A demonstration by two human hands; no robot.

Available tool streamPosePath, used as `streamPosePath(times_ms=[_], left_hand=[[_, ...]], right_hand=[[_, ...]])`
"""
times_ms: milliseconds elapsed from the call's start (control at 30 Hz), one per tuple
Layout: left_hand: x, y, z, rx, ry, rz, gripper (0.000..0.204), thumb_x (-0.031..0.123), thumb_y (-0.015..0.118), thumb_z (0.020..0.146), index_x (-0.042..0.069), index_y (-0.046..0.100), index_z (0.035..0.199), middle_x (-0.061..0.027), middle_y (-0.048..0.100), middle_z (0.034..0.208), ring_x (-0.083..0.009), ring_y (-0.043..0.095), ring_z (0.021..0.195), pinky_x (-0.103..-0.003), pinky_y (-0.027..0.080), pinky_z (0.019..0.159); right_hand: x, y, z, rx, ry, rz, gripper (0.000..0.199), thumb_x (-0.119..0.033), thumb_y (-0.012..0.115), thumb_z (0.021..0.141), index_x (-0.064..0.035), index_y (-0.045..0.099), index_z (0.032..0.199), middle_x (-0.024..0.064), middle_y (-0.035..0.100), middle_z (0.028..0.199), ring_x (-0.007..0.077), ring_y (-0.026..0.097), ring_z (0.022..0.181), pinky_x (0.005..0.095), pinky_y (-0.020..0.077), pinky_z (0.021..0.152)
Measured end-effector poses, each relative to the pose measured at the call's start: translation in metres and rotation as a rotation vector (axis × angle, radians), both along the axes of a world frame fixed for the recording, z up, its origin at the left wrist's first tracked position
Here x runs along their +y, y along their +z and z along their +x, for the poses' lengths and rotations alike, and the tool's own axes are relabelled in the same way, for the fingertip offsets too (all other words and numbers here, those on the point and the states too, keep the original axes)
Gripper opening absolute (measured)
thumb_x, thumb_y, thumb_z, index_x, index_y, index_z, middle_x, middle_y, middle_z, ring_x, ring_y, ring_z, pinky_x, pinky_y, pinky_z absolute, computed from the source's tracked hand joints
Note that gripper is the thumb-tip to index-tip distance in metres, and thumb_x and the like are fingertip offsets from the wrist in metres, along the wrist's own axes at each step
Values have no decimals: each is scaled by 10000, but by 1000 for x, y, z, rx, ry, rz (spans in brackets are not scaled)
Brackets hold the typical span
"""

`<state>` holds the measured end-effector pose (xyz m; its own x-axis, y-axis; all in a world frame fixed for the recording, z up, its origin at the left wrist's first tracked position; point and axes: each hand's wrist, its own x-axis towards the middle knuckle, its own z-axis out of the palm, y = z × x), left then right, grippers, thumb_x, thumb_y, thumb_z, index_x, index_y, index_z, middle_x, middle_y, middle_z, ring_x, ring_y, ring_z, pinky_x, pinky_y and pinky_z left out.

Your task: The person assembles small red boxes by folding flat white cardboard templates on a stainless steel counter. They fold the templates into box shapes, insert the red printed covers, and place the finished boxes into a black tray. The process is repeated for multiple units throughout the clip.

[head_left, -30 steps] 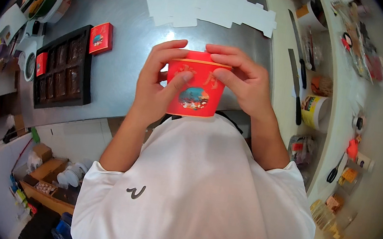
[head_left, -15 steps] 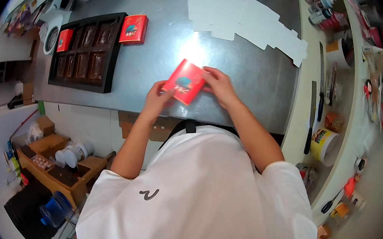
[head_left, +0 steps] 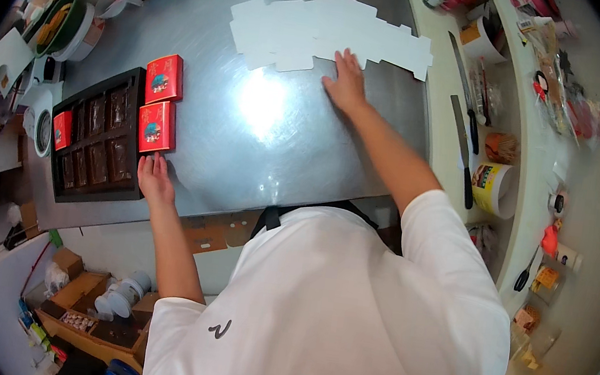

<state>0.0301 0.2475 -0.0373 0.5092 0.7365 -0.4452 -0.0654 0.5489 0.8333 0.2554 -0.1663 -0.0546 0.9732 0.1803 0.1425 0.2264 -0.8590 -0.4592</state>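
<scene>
Head view. Changed since half a second ago: the small red printed cardboard box, then held in both hands at the table's near edge, is out of the hands; two flat red square cardboard boxes now lie side by side by the tray, the nearer one [head_left: 157, 126] and the farther one [head_left: 164, 78].

Left hand [head_left: 156, 179]: flat, fingers together, empty, fingertips just below the nearer red box on the brushed grey steel tabletop [head_left: 276, 139], which is smooth with a bright glare patch.

Right hand [head_left: 346, 82]: spread palm-down, pressing the edge of the pile of flat white die-cut card blanks [head_left: 319, 29], matte and overlapping.

Dark rectangular compartment tray [head_left: 99, 144]: holds brown glossy-wrapped pieces, possibly chocolate, and a third small red box [head_left: 62, 130] at its left end.
</scene>
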Motion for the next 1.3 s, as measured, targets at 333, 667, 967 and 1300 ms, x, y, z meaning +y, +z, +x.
streamPosePath(times_ms=[333,667,967,1300], left_hand=[[23,-15,74,-265,-51,-255,362,123,466,930,-40,364,1237,-165,428,1214,-299,464,1141,-440,368,1015],[-115,43,107,54,-590,657,548,319,545,913,13,365,1330,-137,530,1195,-255,539,1062,-378,403,958],[-224,31,68,154,-869,150,397,190,540,916,18,433,1256,-110,591,1115,-193,577,968,-326,469,835],[-231,45,53,84,-874,-253,380,145,521,921,-24,427,1247,-122,535,1211,-206,537,1083,-339,438,922]], right_hand=[[-66,13,52,-48,213,-250,344,-324,581,855,-85,626,1098,113,565,1235,294,512,1161,383,412,965],[-60,110,14,-417,62,228,122,-104,620,744,-58,649,853,105,659,853,273,625,808,368,502,730],[4,69,-166,-142,474,390,246,-78,687,715,-40,634,952,100,608,1093,272,564,1034,376,444,893],[-14,63,-160,-68,567,11,529,-109,663,739,-66,502,1242,114,421,1371,310,334,1308,472,287,1062]])
